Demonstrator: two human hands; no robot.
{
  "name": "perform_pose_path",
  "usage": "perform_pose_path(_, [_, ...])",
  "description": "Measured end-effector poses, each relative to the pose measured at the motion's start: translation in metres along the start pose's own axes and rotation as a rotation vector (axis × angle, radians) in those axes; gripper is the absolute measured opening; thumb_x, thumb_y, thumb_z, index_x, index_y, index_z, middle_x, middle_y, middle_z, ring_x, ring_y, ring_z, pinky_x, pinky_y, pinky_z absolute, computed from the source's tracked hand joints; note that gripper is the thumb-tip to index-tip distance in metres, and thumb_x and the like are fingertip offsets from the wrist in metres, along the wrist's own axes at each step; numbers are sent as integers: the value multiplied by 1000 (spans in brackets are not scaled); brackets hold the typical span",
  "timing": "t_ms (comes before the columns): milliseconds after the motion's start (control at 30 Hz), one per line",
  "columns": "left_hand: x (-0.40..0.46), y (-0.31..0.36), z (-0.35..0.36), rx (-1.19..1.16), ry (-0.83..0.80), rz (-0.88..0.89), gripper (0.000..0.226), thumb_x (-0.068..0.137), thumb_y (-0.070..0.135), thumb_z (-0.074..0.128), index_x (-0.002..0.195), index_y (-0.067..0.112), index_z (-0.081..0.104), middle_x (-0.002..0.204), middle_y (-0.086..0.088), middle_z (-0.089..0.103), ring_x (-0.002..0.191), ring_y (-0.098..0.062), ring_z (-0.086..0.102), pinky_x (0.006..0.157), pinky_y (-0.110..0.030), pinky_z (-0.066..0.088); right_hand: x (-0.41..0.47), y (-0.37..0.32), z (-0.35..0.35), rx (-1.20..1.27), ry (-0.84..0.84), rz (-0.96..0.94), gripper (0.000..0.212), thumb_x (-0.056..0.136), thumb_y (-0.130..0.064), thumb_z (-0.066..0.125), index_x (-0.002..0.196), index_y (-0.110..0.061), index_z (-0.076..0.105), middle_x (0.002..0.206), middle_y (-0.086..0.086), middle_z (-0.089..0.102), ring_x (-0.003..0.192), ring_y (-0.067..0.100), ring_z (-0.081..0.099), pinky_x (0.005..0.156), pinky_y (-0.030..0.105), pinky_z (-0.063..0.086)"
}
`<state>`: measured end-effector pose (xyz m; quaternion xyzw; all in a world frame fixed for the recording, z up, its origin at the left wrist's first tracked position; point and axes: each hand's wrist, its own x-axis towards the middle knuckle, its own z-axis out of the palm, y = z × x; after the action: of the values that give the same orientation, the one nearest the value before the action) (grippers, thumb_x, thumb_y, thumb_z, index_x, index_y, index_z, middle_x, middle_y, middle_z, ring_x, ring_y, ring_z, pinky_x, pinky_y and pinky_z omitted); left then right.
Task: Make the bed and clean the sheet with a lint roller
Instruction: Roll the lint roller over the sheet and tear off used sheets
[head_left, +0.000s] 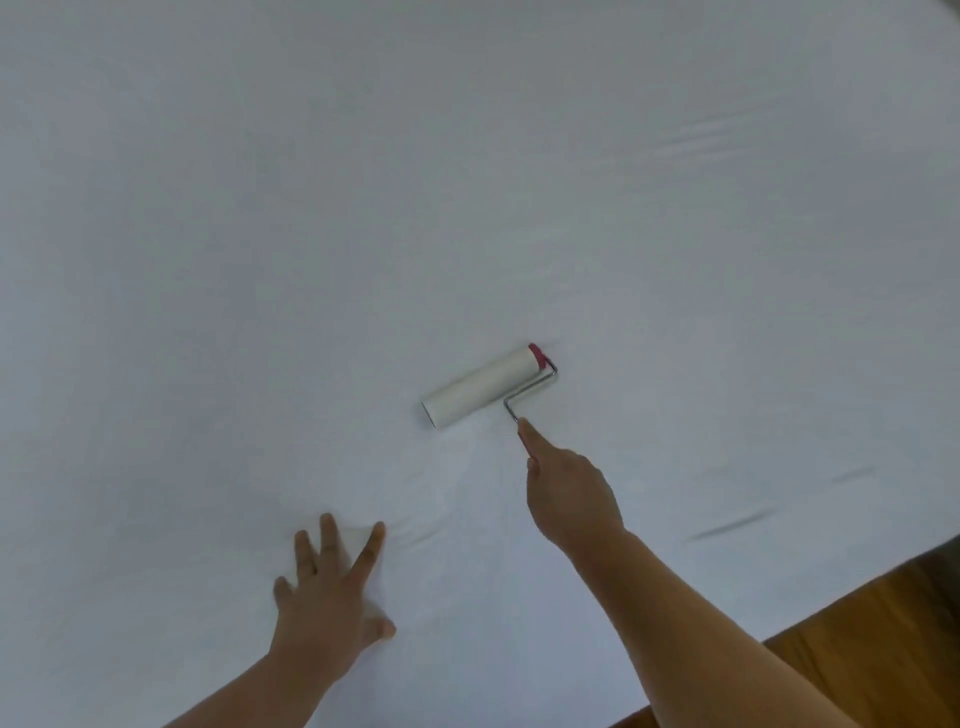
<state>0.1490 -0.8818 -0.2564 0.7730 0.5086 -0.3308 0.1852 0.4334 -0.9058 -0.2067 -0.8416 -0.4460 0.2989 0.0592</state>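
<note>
Lying on the white sheet (467, 182), the roller (480, 388) is held by its handle in the curled right hand (569, 493), forefinger stretched along the handle. The left hand (332, 592) is pressed flat on the sheet, fingers spread, nearer the bed's edge. A wooden floor (883, 639) is seen at lower right.

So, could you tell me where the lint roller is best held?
By its handle, from the near right, as the right hand grips it now. The handle leads back from the wire frame, so the lint roller lies flat on the sheet.
</note>
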Motion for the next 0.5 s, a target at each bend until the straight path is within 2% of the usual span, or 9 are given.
perform_pose_path(100, [2,-1,3,14,8,11,121,77,73,58,134,38,-43,155,-17,-36,147,-44,-17,113,-58,26,55,-37,-4,13,9,-15,55,100,-23,37,150,-45,29,108,7,65,98,29,62,77,32,43])
perform_pose_path(233, [4,-2,5,14,26,34,118,80,71,59,135,40,-42,155,-20,-35,146,-47,-17,113,-61,24,118,-83,-16,-10,0,-37,57,99,-18,36,153,-37,30,139,6,55,124,30,53,100,35,43])
perform_pose_path(400, [5,-5,9,30,61,52,118,80,72,58,136,36,-40,156,-23,-32,146,-50,-14,111,-64,27,167,-125,-22,-92,-30,-33,60,100,-13,35,156,-32,24,151,0,42,134,27,44,103,37,40])
perform_pose_path(500, [4,-8,14,11,78,68,120,79,73,58,136,38,-41,155,-22,-34,146,-50,-14,111,-65,27,171,-126,-21,-98,6,-46,51,101,-15,33,151,-26,36,145,3,48,130,29,48,93,33,42])
